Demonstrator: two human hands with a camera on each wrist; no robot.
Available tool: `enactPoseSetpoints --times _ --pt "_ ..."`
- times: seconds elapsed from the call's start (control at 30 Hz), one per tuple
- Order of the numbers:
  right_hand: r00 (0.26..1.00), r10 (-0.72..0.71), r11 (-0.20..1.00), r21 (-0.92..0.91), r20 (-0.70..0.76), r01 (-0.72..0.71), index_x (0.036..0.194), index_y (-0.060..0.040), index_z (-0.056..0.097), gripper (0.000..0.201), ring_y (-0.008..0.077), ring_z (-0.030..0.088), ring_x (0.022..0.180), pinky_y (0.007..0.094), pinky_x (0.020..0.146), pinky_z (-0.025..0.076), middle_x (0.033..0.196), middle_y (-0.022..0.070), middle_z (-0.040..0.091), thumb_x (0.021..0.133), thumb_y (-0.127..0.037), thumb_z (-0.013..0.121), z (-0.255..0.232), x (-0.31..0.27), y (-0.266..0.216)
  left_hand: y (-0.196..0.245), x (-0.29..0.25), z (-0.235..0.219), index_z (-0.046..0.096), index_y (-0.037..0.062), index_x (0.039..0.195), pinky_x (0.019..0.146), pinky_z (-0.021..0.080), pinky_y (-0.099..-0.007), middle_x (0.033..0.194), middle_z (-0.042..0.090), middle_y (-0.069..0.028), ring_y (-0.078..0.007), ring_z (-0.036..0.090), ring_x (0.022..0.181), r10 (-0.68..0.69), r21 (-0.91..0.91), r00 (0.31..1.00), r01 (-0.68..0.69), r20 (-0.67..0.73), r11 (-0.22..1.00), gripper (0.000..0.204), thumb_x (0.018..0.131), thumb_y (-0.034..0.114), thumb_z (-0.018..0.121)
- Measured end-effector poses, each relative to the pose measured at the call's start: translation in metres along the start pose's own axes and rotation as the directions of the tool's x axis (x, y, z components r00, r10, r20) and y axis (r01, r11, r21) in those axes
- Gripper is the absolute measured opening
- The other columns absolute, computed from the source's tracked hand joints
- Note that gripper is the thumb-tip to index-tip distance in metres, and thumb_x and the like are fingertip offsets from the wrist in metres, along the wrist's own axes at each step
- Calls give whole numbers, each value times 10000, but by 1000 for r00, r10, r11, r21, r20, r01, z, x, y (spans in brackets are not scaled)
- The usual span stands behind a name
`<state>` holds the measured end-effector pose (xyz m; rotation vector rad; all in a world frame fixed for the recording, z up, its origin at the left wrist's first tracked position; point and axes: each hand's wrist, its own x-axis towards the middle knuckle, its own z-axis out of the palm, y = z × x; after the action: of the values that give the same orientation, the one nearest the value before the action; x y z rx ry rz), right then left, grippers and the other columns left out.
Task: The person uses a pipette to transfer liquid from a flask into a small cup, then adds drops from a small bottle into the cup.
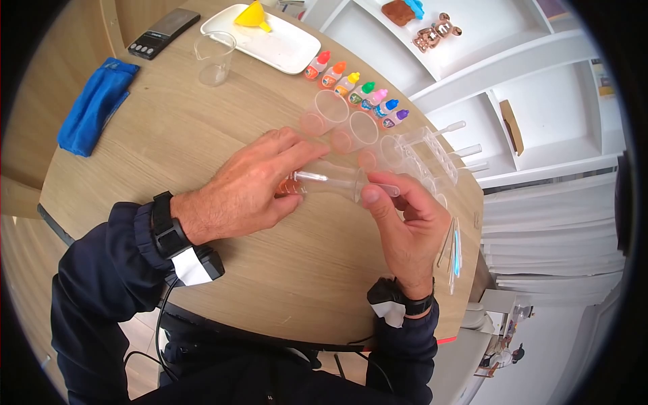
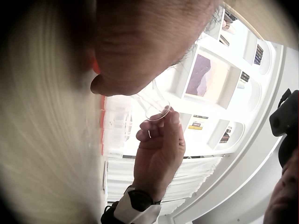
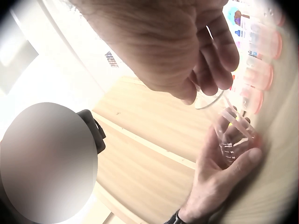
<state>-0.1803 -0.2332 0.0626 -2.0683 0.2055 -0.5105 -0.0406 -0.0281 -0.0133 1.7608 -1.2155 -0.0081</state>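
My left hand (image 1: 236, 179) curls round a clear flask (image 1: 334, 181) with graduation marks and reddish liquid in its lower part. The right hand (image 1: 413, 219) pinches the bulb of a clear dropper (image 1: 388, 190) at the flask's mouth, and the stem lies inside the neck. From the right wrist view, the left fingers and thumb wrap the flask (image 3: 229, 147) around its marked body; it looks tilted. In the left wrist view the right fingertips touch the rim of the flask (image 2: 156, 105). Whether the dropper's tip meets the liquid is hidden.
Several clear cups (image 1: 331, 108) stand beyond the hands, near colored dropper bottles (image 1: 347, 82) and a clear rack (image 1: 439, 155) with droppers. A white tray (image 1: 290, 55) bears a yellow funnel (image 1: 251, 16). Further left are a beaker (image 1: 216, 61), a scale (image 1: 162, 32) and a blue cloth (image 1: 100, 108).
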Motion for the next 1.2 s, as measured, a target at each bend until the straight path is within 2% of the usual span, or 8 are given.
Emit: enactPoseSetpoints --times 0.23,0.47,0.6,0.7,0.9,1.13,1.2 --pt "1000 29 1000 12 8 -29 1188 13 811 244 77 710 824 240 753 553 979 38 786 976 -89 877 -2 0 0 -1 0 0 586 60 1508 964 553 -440 1157 616 -121 -336 638 1079 -3 -1 1000 3 7 1000 714 832 -41 794" --pt "999 49 999 17 17 -49 1190 13 809 242 78 722 841 244 766 557 994 47 797 971 -68 873 -5 0 -2 -1 0 0 587 60 1507 963 553 -434 1154 619 -118 -330 638 1077 -7 0 1000 7 10 1000 715 830 -45 792" --pt "997 37 999 4 -67 -36 1188 23 804 238 91 730 851 253 768 564 1004 61 808 965 -39 860 -19 -1 -12 -1 1 0 590 61 1509 943 555 -423 1155 617 -113 -315 633 1046 8 -44 1000 -8 -6 999 719 828 -64 785" --pt "984 7 1000 -5 -181 -8 1183 38 795 223 116 739 842 264 748 567 988 78 807 988 -61 837 -52 -6 -21 0 1 0 594 66 1511 932 558 -417 1168 617 -112 -304 632 1027 -8 -82 1000 8 3 997 725 827 -86 780" --pt "874 -77 996 -74 -480 47 1167 60 774 237 154 737 790 276 679 546 879 97 762 1035 -133 806 -119 -21 -19 4 2 -1 595 68 1506 938 562 -416 1223 621 -117 -298 644 1028 -9 -64 1000 10 10 998 736 817 -111 782" --pt "825 -68 985 -172 -560 -35 1135 37 791 200 131 732 787 246 665 525 890 64 769 1042 -140 804 -134 -27 16 8 4 -3 575 64 1518 939 566 -418 1258 613 -137 -302 634 1072 6 -57 999 -5 32 998 755 812 -129 761" --pt "820 -65 983 -177 -569 -45 1115 31 800 194 112 710 776 245 667 519 876 48 761 1036 -145 817 -132 -27 19 8 5 -3 563 63 1534 879 575 -396 1275 605 -137 -293 629 1079 8 -42 999 -6 53 999 770 811 -152 719"
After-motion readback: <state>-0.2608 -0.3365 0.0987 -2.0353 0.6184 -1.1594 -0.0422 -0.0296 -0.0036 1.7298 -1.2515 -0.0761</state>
